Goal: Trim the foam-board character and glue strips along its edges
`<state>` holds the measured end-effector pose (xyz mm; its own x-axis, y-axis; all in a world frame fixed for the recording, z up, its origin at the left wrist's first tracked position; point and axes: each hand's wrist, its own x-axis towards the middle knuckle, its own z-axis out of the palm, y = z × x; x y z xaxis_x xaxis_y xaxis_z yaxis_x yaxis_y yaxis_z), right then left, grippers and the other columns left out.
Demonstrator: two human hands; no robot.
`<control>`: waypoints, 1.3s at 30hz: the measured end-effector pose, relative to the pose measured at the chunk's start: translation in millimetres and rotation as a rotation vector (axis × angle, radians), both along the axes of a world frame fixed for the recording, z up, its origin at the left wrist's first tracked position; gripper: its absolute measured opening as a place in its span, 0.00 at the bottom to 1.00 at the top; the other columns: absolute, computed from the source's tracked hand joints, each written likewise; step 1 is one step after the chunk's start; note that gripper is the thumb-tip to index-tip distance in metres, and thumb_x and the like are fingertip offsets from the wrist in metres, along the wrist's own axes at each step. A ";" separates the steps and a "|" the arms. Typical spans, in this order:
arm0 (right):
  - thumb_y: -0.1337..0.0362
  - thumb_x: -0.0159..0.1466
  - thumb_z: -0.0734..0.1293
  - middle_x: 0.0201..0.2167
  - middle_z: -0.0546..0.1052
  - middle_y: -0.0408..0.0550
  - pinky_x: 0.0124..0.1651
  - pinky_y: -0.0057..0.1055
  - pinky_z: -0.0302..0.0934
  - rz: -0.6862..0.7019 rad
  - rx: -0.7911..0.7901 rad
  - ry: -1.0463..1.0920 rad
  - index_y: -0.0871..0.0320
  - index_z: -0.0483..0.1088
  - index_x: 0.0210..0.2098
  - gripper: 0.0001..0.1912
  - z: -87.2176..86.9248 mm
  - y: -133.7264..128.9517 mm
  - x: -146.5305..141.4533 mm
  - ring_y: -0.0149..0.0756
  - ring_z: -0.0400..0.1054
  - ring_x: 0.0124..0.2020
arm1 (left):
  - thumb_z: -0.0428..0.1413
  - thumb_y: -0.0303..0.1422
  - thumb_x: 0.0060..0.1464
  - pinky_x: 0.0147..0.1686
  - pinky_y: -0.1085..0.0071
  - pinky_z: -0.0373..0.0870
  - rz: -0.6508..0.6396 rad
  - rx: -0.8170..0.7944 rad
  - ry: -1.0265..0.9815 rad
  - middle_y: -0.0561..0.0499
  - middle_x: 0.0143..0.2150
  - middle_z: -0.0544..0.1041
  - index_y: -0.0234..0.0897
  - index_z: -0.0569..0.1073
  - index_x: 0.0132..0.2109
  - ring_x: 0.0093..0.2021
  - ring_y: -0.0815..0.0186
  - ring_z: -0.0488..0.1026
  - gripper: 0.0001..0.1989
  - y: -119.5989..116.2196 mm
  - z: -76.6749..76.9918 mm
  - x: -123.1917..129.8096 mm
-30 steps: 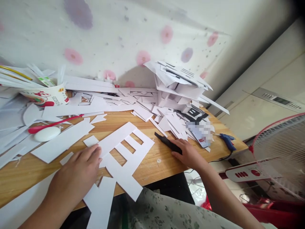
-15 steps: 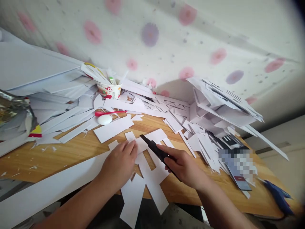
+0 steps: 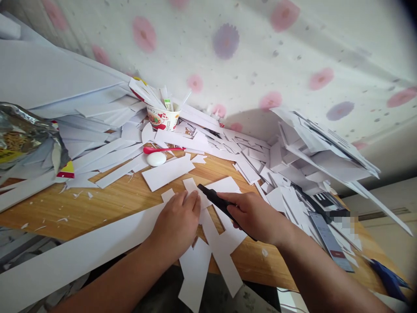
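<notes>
My right hand (image 3: 257,215) is wrapped round a black utility knife (image 3: 216,199), index finger along its top. The knife's tip points up and left and sits just beside the fingertips of my left hand (image 3: 177,224). That left hand lies over a white foam board piece with cut-outs (image 3: 215,243), its fingers together and pressed down on it; whether it pinches the edge is hidden. A long white strip (image 3: 81,243) runs under my left hand toward the lower left. Behind my hands lies a separate white rectangle (image 3: 168,172).
A paper cup (image 3: 163,119) holds strips and tools at the back. Nearby lie a red-handled tool (image 3: 163,150) and a white oval object (image 3: 156,159). A foil snack bag (image 3: 32,139) stands left; a white board model (image 3: 306,152), phone (image 3: 330,241) and blue tool (image 3: 387,276) are right.
The whole view has shifted, so most things appear further right. The knife tip is now nearer my left fingertips, and my right hand still grips the knife.
</notes>
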<state>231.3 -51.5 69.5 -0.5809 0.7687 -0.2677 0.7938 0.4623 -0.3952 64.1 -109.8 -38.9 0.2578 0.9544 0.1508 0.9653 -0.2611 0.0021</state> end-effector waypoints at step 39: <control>0.72 0.58 0.59 0.34 0.79 0.53 0.30 0.33 0.53 0.180 0.207 -0.421 0.59 0.67 0.49 0.20 10.2 -37.7 -4.2 0.44 0.74 0.34 | 0.49 0.20 0.54 0.54 0.57 0.68 0.046 0.037 -0.139 0.39 0.58 0.71 0.25 0.68 0.59 0.56 0.51 0.67 0.25 0.9 4.0 0.9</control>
